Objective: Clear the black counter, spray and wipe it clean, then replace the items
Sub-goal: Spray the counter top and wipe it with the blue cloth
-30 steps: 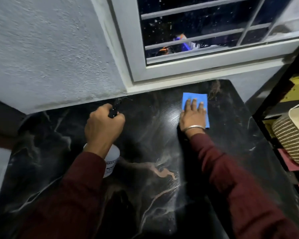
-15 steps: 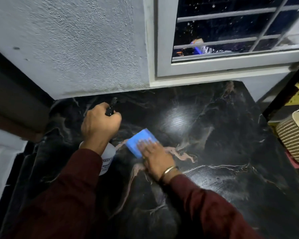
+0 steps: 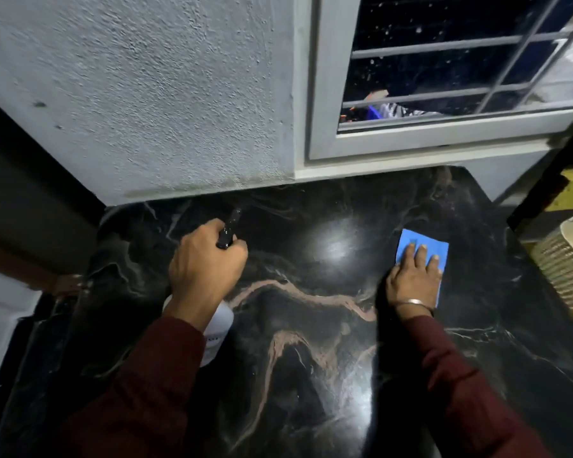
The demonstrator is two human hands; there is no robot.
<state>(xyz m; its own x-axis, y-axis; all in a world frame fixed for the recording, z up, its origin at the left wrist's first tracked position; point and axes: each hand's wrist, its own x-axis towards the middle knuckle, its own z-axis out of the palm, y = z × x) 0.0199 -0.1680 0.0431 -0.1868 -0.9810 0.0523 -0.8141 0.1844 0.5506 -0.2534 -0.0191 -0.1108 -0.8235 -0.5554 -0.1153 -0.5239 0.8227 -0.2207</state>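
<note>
Since half a second ago, the right hand (image 3: 414, 279) has slid the blue cloth (image 3: 424, 256) from the middle toward 3 o'clock. Black marble tabletop (image 3: 311, 358) fills the view below a grey textured wall (image 3: 146, 94) and barred window (image 3: 444, 77). A woven basket (image 3: 566, 269) sits at 3 o'clock. At 9 o'clock, the left hand (image 3: 205, 269) grips a white spray bottle (image 3: 217, 332), fingers clenched round its black nozzle. Right fingers lie flat, pressing the cloth.

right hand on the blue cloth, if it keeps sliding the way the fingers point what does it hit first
Probably the grey wall below the window; the right hand on the blue cloth has only bare black counter ahead, though depth is unclear.
</note>
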